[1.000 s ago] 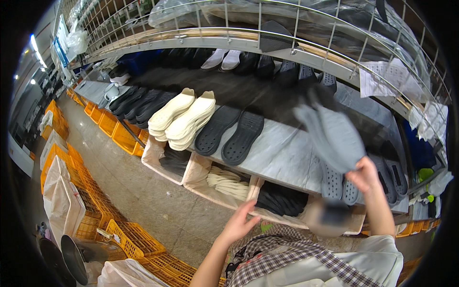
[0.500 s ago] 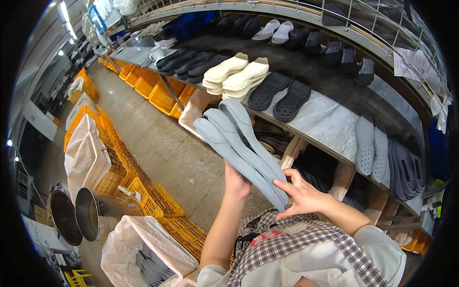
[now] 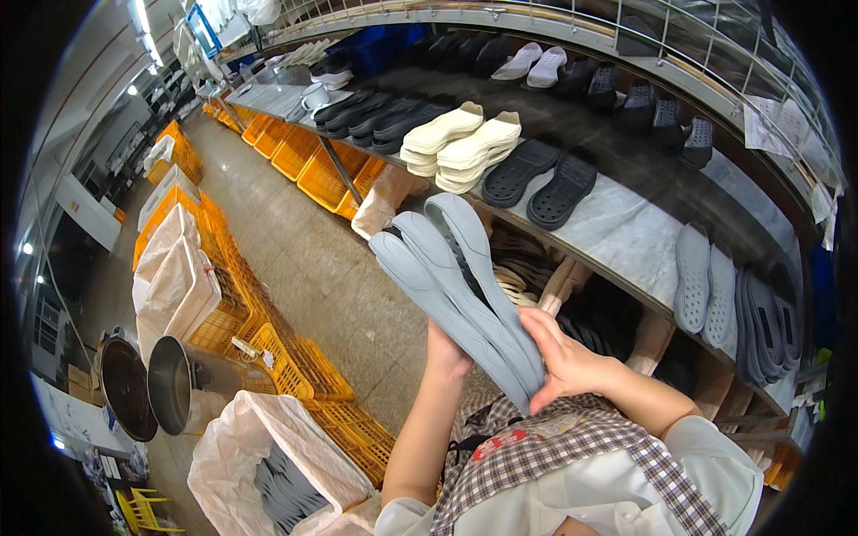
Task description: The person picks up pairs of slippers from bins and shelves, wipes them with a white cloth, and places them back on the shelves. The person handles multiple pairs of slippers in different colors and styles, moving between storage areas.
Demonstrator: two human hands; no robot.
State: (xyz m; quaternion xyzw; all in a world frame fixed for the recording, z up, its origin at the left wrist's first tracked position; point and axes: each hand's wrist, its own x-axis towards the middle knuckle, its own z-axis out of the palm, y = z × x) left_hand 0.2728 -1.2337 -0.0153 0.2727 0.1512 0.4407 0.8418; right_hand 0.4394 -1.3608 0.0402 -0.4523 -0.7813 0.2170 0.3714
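Grey shoe soles [image 3: 465, 299] are stacked side by side in front of my body, tilted with their far ends up toward the bench; three edges show. My left hand [image 3: 447, 354] grips them from the left and below, its fingers partly hidden behind them. Against their right side, near the lower end, my right hand [image 3: 565, 359] presses with its fingers together and thumb low. Just beyond the soles, cream soles [image 3: 460, 143] lie in stacked piles on the bench, beside a pair of black soles [image 3: 538, 181] with holes.
A conveyor bench [image 3: 617, 228] carries more soles, including light grey ones [image 3: 693, 277] at the right. To my lower left stands a lined bin [image 3: 228, 447] holding grey soles [image 3: 286, 487]. Orange crates [image 3: 299, 362] and a metal drum [image 3: 170, 384] line the left; a wire rack [image 3: 572, 22] runs behind the bench.
My right hand's spread fingers have drawn together and now lie flatter along the soles' right side. The soles sit slightly lower and farther right in view, as the whole view has shifted a little.
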